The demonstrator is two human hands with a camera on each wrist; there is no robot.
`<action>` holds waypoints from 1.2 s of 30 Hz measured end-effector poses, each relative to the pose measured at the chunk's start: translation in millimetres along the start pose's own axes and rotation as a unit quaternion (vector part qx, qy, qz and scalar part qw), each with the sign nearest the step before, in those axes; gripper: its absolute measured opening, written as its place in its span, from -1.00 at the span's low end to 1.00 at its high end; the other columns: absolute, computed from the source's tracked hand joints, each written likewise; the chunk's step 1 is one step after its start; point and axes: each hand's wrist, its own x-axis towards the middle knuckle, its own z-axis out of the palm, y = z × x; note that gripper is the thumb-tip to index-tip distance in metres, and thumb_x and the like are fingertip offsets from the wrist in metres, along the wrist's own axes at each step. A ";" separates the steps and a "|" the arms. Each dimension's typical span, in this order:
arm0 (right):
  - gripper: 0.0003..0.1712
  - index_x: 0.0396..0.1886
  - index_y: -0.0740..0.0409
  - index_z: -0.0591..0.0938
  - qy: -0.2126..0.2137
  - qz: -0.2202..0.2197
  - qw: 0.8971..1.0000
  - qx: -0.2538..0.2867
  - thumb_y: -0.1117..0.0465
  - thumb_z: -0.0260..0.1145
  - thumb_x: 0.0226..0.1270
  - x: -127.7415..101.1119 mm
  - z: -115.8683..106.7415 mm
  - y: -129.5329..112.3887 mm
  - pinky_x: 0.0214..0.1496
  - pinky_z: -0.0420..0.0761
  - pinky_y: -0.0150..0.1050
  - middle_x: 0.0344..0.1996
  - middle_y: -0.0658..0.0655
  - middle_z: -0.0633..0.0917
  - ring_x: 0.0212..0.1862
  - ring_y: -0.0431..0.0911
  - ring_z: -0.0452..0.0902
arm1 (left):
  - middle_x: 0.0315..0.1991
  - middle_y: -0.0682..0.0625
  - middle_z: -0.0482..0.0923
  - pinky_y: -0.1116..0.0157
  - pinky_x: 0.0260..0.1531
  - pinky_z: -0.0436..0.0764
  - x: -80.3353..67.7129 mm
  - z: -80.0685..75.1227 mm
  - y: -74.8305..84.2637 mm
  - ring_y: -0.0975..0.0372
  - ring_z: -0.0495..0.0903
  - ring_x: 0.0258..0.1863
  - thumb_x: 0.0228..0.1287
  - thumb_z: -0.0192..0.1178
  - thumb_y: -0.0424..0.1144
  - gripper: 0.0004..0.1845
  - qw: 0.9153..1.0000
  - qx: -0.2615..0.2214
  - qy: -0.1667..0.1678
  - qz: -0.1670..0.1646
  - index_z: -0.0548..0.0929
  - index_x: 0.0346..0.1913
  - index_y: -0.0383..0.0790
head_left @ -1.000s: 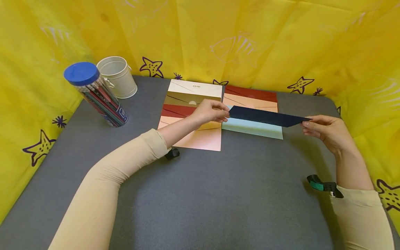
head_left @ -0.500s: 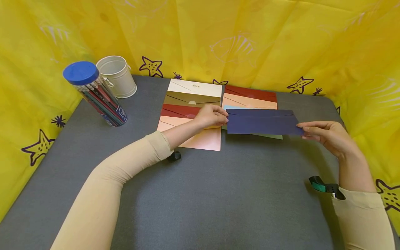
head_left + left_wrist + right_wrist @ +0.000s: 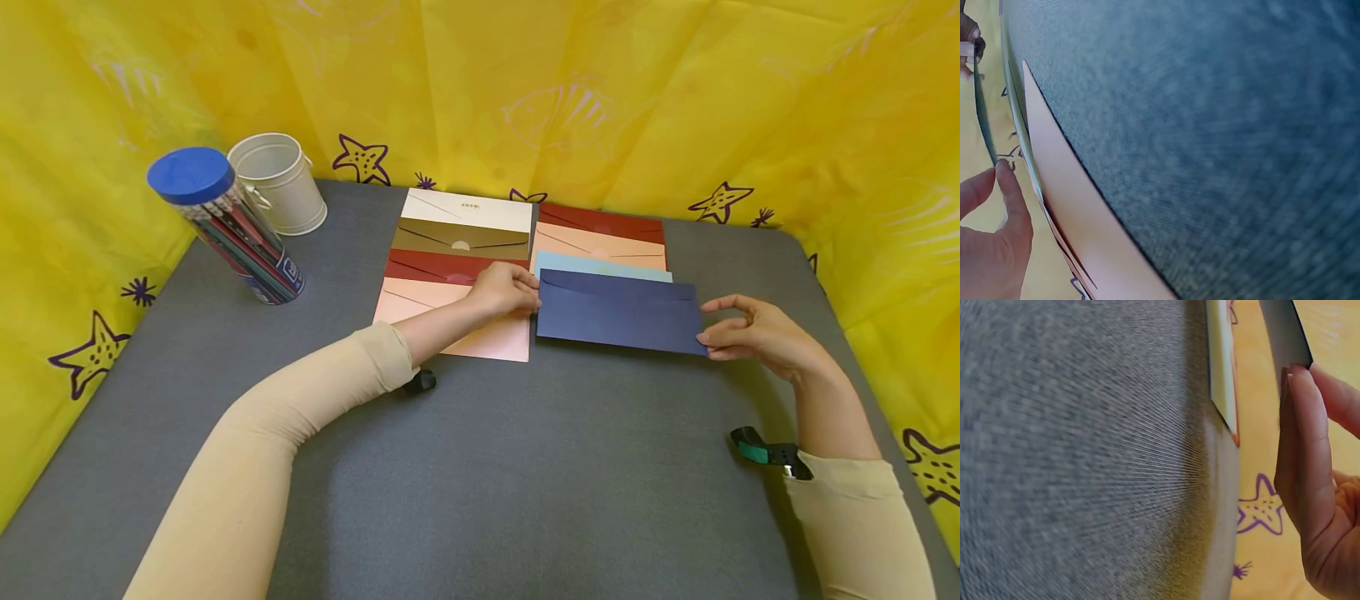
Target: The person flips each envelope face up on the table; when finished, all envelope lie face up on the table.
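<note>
Head view: both hands, left hand (image 3: 504, 289) and right hand (image 3: 750, 330), pinch the navy envelope (image 3: 618, 311); capped jar (image 3: 225, 225) holds pencils

Nothing is showing clearly enough to read: the cream envelope (image 3: 468, 210) is carrying a small printed mark near its top edge, and the pencil tube (image 3: 225, 225) a label, both too small.

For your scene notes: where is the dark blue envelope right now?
Head view, right of centre: the dark blue envelope overlaps the light blue envelope, held between both hands.
</note>
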 end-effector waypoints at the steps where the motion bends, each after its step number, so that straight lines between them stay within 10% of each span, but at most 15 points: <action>1: -0.56 0.16 0.13 0.30 -0.004 0.006 1.000 -0.010 0.41 0.23 0.38 1.1 0.8 0.3 -0.19 0.75 -0.31 -0.36 -0.11 0.80 -0.26 -0.20 0.75 | -0.10 -0.22 0.76 0.51 -0.31 0.63 -0.4 0.3 0.2 0.20 0.77 -0.25 0.17 0.36 -0.37 -0.66 1.000 -0.005 -0.004 -0.007 0.68 0.03 -0.35; 8: -0.48 0.23 0.32 0.26 -0.019 0.038 0.999 -0.035 0.38 0.26 0.37 7.4 5.7 3.0 -0.18 0.74 -0.32 -0.35 -0.14 0.77 -0.25 -0.23 0.74 | -0.07 -0.36 0.71 0.40 -0.29 0.73 -2.9 1.4 2.9 0.33 0.65 -0.50 0.24 0.21 -0.46 -0.61 0.996 -0.054 -0.041 -0.051 0.60 0.15 -0.45; 36: -0.35 0.29 0.47 0.20 -0.038 0.076 0.995 -0.051 0.35 0.29 0.34 16.0 11.9 4.7 -0.20 0.75 -0.31 -0.37 -0.08 0.74 -0.31 -0.20 0.73 | -0.01 -0.31 0.70 0.38 -0.23 0.73 -11.7 -2.2 6.6 0.09 0.77 -0.17 0.39 0.12 -0.39 -0.58 0.995 -0.022 -0.075 -0.057 0.51 0.26 -0.45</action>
